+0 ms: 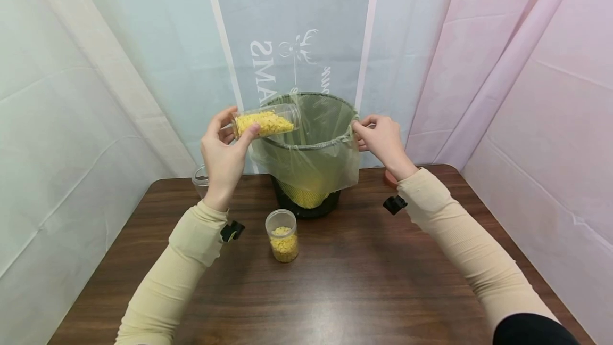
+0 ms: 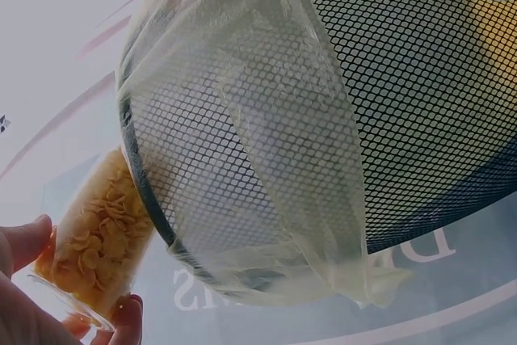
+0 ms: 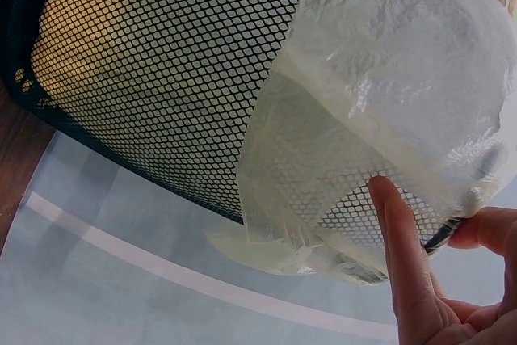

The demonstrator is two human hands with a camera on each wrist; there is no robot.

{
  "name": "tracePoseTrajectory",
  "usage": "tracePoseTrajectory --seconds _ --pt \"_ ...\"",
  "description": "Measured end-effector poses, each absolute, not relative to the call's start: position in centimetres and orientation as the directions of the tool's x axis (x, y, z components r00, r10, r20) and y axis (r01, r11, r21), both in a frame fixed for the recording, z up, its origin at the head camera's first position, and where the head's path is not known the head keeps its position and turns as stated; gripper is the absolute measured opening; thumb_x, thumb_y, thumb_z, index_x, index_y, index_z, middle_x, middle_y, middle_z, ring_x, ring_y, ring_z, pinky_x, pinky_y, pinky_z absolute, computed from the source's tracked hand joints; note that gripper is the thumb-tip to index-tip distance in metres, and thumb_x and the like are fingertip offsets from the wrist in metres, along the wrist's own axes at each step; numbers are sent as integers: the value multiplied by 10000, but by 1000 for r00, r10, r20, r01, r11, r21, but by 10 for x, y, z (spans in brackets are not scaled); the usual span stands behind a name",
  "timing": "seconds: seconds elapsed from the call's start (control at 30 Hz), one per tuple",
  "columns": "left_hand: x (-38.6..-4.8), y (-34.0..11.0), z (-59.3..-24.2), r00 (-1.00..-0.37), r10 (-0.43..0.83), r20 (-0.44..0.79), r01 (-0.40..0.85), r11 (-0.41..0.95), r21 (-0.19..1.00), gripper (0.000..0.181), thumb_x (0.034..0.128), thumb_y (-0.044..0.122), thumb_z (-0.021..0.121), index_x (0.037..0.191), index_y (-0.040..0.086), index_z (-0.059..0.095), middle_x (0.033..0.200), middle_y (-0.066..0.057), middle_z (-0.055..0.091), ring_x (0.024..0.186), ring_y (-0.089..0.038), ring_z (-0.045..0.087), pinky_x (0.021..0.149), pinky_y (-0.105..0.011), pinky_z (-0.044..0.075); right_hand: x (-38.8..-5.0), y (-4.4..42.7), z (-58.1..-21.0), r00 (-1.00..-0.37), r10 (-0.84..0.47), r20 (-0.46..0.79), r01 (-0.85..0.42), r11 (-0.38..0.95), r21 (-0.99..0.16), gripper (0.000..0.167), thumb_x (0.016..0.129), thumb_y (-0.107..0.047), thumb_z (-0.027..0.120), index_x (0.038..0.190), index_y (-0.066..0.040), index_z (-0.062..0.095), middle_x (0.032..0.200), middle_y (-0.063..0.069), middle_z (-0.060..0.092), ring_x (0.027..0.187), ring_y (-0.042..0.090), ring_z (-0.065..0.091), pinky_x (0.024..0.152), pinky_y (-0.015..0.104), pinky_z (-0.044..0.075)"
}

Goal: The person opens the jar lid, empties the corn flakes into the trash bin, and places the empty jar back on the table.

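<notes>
My left hand (image 1: 224, 148) grips a clear jar (image 1: 266, 122) of yellow flakes, tipped on its side with its mouth at the rim of a black mesh wastebasket (image 2: 428, 78). In the left wrist view the jar's flakes (image 2: 101, 236) show close up. A thin translucent bag (image 1: 311, 164) lines the basket and folds over its rim. On the basket's right side, my right hand (image 1: 383, 140) pinches the bag and rim between thumb and fingers, also seen in the right wrist view with the bag (image 3: 323, 167). Yellow material shows through the lower mesh.
A second clear jar (image 1: 283, 238), partly filled with yellow flakes, stands upright in front of the basket. Behind my left wrist is another clear container (image 1: 200, 179). A red lid (image 1: 390, 178) lies by my right wrist. Fabric curtains (image 1: 412, 41) border the wooden table (image 1: 335, 292).
</notes>
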State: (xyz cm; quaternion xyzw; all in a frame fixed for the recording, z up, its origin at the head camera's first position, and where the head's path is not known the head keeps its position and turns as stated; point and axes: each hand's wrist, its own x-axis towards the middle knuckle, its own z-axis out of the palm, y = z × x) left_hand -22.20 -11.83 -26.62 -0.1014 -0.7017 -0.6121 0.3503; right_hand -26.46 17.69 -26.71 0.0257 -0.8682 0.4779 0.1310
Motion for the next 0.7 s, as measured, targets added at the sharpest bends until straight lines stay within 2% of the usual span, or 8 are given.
tracePoseTrajectory --seconds 0.1,0.3,0.5,0.7 --pt "-222 -117 -265 -741 -293 604 557 233 797 507 774 258 789 1230 126 611 1098 -76 600 936 -185 630 835 -239 522 -265 177 -267 -964 83 252 -168 541 -824 301 884 -331 553 963 -66 672 797 88 711 579 96 668 592 300 576" --pt "-213 -113 -256 -760 -313 569 516 241 822 485 798 217 768 1233 75 608 1064 -71 593 919 -208 629 772 -212 520 -265 176 -267 -964 87 250 -167 534 -829 295 882 -323 557 952 -61 672 781 78 709 576 92 667 606 320 580" --pt "-226 -118 -266 -750 -328 574 513 258 819 502 759 381 783 1195 175 643 1045 -38 608 885 -149 638 739 -205 524 -265 176 -267 -961 89 260 -175 534 -827 292 881 -326 558 938 -63 672 777 81 710 570 83 664 576 281 571" --pt "-227 -119 -266 -742 -337 579 514 267 815 485 762 399 775 1179 182 654 1049 -50 621 864 -145 636 725 -203 521 -265 176 -267 -962 87 260 -177 531 -829 291 885 -321 559 943 -59 671 776 78 710 569 84 665 577 281 572"
